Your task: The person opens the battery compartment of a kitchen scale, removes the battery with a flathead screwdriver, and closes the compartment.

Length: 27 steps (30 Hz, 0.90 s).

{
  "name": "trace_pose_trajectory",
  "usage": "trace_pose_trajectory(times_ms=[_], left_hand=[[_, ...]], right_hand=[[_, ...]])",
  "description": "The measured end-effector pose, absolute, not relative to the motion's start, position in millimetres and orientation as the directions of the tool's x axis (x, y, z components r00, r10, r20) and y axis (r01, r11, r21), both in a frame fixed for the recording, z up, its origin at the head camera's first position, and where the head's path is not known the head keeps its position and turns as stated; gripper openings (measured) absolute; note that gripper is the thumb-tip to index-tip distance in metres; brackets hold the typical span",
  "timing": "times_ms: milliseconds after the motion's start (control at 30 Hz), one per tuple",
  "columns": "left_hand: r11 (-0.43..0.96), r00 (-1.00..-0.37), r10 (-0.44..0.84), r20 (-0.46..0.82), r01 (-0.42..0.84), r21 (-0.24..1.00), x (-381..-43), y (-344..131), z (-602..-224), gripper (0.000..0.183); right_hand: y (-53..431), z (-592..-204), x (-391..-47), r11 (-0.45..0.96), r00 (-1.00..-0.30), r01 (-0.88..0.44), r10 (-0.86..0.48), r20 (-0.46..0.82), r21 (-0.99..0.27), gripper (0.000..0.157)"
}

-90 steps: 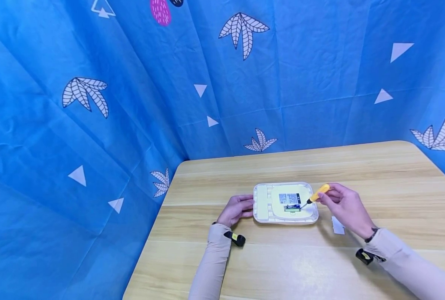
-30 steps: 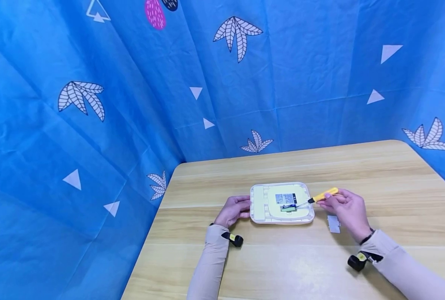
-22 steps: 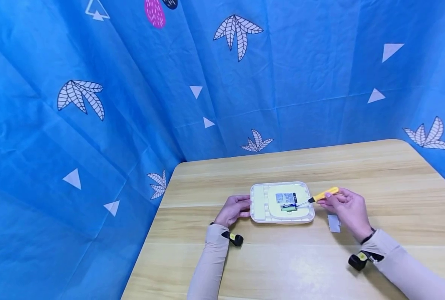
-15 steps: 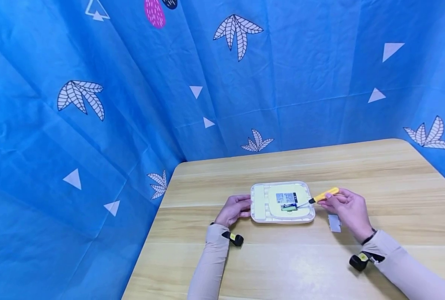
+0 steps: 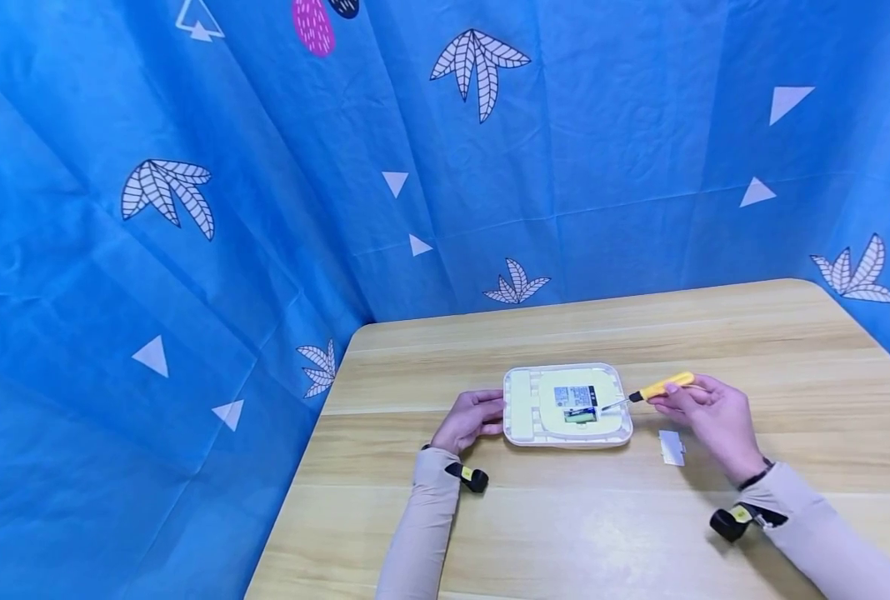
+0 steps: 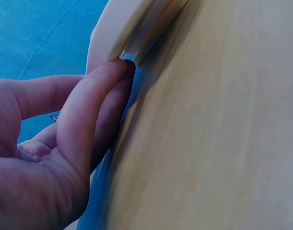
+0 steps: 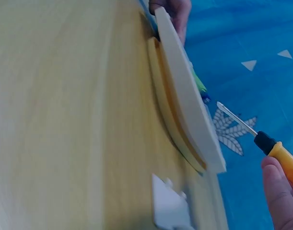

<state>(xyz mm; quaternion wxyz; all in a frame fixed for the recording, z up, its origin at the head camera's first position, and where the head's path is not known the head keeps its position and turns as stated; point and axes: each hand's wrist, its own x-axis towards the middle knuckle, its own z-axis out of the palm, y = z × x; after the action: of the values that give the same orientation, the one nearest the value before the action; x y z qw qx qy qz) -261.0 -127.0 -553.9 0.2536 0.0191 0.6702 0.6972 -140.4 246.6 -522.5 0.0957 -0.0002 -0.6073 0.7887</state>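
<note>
the left hand (image 5: 471, 421) grips one end of a rounded white plastic device (image 5: 523, 404) on the wood-grain table (image 5: 535, 525); the right hand (image 5: 722, 423) pinches a yellow-handled screwdriver (image 5: 658, 388), slim metal tip near a green battery (image 5: 582, 419).

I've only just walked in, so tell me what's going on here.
A person's left hand holds one edge of a white device on the table. The right hand grips a yellow screwdriver, its tip apart from what looks like a green battery set in the device's upper face. A small, flat white piece lies on the table near the right hand.
</note>
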Motion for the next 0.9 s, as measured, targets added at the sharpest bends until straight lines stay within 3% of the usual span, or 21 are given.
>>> trace_pose_trajectory(times_ms=[200,500,600,800,900], left_hand=[[0.023,-0.871,0.377,-0.316,-0.332,0.943,-262,-127,-554,0.043],[0.028,-0.873,0.367,-0.320,-0.333,0.943,-262,-127,-557,0.042],[0.025,-0.872,0.367,-0.324,-0.339,0.940,-263,-127,-558,0.042],[0.027,-0.872,0.361,-0.330,-0.344,0.939,-263,-127,-556,0.043],[0.033,-0.874,0.358,-0.330,-0.342,0.939,-262,-127,-556,0.042]], right_hand=[[264,-518,-138,-0.284,-0.974,-0.192,0.170,0.148,-0.940,0.015],[284,-505,-135,-0.227,-0.949,-0.283,0.209,0.237,-0.932,0.013],[292,-500,-135,-0.135,-0.933,-0.311,0.234,0.274,-0.941,0.013],[302,-492,-135,0.280,-0.892,-0.290,0.267,0.364,-0.915,0.017],[306,-491,-134,0.398,-0.883,-0.271,0.260,0.391,-0.876,0.020]])
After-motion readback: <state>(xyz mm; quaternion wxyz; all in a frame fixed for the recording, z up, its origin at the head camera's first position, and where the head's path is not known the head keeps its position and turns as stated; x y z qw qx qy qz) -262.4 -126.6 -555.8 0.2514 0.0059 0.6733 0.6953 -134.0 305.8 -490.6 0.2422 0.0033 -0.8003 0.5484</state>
